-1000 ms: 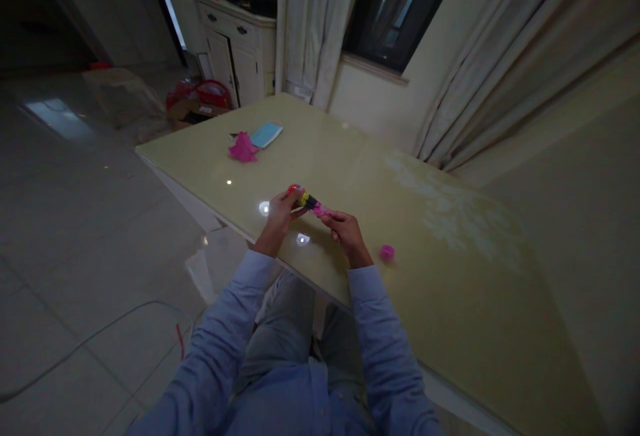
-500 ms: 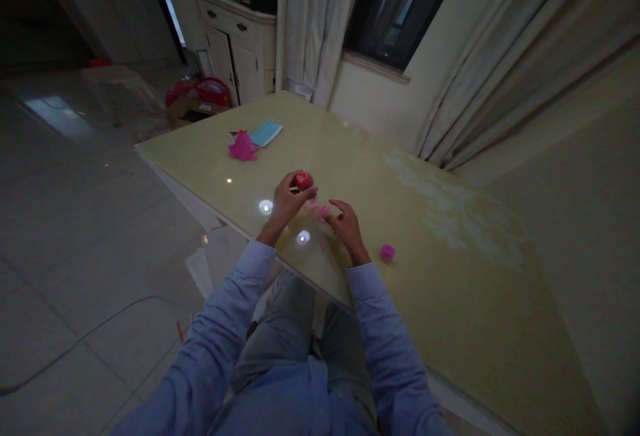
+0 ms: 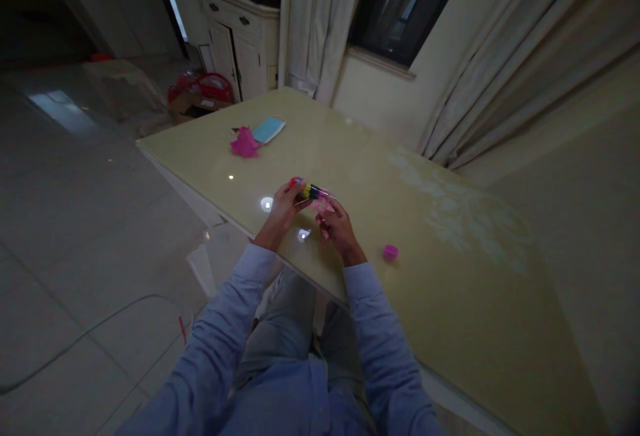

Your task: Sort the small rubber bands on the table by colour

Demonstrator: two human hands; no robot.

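My left hand (image 3: 284,215) is closed around the red end of a small tube (image 3: 313,191) with red, yellow and dark bands, lying almost level just above the table. A clear part shows towards its right end. My right hand (image 3: 337,226) is closed at that end, its fingers against crinkled pink material (image 3: 323,204). Whether this material is inside the tube or outside it, I cannot tell. To the right of my right hand, a small pink cap (image 3: 391,253) rests on the glossy table (image 3: 450,316).
Towards the table's far left lie a crumpled magenta piece (image 3: 245,143) and a blue face mask (image 3: 269,129). A white cabinet (image 3: 247,56) and a cardboard box (image 3: 193,109) stand beyond the table. A cable (image 3: 95,333) runs over the floor at left.
The tube has turned from its red round end facing up to lying sideways. My right hand has closed in on its other end with the pink material.
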